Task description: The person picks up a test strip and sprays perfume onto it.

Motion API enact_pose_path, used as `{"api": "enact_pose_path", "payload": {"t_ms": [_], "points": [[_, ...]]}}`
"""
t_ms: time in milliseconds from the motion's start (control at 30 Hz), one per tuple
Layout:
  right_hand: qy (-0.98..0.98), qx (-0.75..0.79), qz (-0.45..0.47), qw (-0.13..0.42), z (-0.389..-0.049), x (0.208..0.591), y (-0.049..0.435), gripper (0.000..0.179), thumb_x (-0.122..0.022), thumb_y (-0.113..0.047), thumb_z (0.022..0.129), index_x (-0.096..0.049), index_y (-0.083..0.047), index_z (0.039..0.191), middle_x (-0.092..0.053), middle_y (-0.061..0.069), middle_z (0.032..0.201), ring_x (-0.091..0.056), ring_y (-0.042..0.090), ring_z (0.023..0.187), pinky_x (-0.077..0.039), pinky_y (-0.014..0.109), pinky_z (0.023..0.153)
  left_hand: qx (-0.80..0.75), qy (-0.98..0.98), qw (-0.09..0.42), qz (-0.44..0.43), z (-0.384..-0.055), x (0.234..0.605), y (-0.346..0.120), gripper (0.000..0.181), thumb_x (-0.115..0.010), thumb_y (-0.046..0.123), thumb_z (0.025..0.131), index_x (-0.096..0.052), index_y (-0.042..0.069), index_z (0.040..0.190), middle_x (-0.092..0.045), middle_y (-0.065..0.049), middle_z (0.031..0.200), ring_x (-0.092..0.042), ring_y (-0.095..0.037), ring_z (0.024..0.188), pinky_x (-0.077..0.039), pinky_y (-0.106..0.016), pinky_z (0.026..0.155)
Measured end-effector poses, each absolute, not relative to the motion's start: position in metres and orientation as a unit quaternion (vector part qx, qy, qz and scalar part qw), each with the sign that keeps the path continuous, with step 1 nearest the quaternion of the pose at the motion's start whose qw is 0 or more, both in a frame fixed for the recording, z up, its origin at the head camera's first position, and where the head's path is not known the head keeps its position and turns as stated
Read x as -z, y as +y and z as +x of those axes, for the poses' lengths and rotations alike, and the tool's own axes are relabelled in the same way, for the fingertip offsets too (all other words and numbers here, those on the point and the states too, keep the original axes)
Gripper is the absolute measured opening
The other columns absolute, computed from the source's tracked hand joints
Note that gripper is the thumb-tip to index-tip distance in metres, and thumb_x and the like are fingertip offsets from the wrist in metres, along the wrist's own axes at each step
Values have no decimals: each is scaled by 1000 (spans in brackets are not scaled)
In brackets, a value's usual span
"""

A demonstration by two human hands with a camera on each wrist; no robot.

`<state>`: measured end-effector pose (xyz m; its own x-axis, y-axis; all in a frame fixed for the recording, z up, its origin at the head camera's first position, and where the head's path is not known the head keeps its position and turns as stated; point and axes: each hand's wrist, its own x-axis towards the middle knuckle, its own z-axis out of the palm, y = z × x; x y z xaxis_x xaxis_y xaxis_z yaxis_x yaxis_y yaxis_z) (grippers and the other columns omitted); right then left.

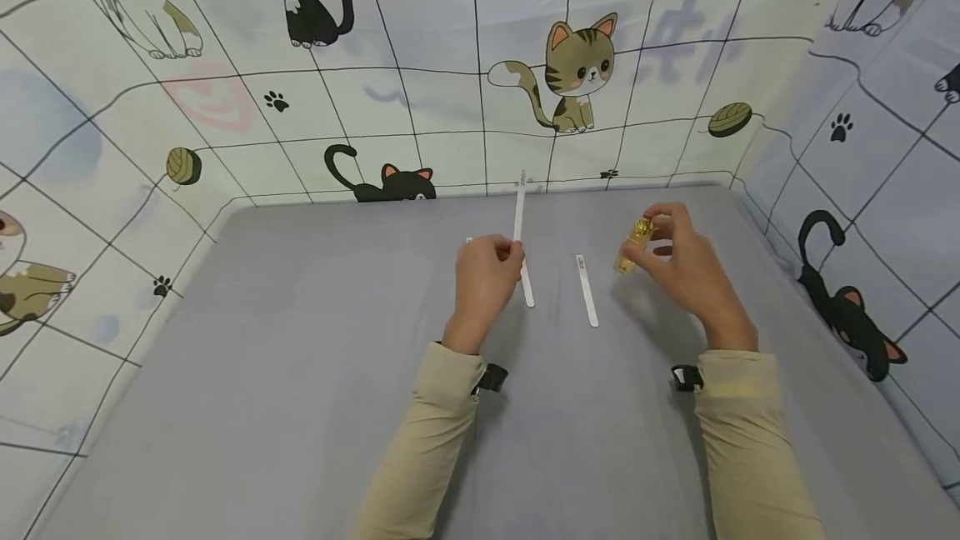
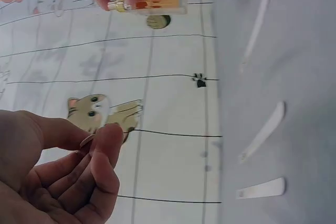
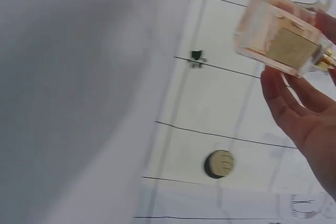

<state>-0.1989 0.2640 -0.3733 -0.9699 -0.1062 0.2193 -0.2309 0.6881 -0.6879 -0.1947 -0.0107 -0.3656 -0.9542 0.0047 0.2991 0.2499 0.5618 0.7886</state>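
Observation:
My left hand (image 1: 487,282) pinches a white paper test strip (image 1: 520,207) between thumb and fingertips, its far end pointing up and away. From the left wrist view this strip is seen nearly end-on. My right hand (image 1: 693,269) holds a small clear perfume bottle (image 1: 624,261) with a gold top and amber-coloured contents, tilted above the table. Fingers and thumb grip its upper part in the right wrist view, leaving the clear base (image 3: 257,27) exposed. Between the hands lies one white strip (image 1: 587,290) on the table; another strip (image 1: 528,286) lies beside the left hand.
The grey table (image 1: 300,357) is backed by a white cloth wall (image 1: 435,107) printed with cats and grid lines. A third strip (image 2: 261,188) lies on the table, mostly hidden by the left hand in the head view. More cloth rises along both sides.

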Motion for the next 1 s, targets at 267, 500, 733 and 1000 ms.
{"api": "enact_pose_path", "payload": {"t_ms": [267,500,733,1000], "points": [[-888,-418,98,165,-183,340,250,61,-65,-29,101,-34,-9,149,-57,19,134,-54,38,133,-46,53,107,505,-846,149,-86,-185,344,-15,18,-63,9,100,-78,0,95,-74,-7,75,-70,-12,62,-53,-23,55],[-885,-402,86,218,-165,314,243,60,-63,-28,102,-34,-22,155,-50,16,148,-54,38,132,-52,21,97,517,-836,154,-98,-174,329,-13,17,-64,9,99,-76,-1,105,-74,-7,77,-69,-10,62,-55,-21,57],[-879,-402,77,246,-157,303,239,60,-67,-23,100,-40,-25,154,-52,13,147,-56,38,130,-38,1,77,516,-830,170,-128,-161,318,-5,15,-65,8,98,-76,-1,101,-74,-7,75,-67,-9,58,-53,-20,53],[-876,-392,76,272,-149,297,232,58,-70,-27,98,-48,-27,151,-58,11,140,-59,33,124,-38,-1,78,501,-833,164,-167,-150,315,8,14,-66,8,98,-76,-2,100,-74,-6,74,-61,-7,56,-46,-18,51]]}}
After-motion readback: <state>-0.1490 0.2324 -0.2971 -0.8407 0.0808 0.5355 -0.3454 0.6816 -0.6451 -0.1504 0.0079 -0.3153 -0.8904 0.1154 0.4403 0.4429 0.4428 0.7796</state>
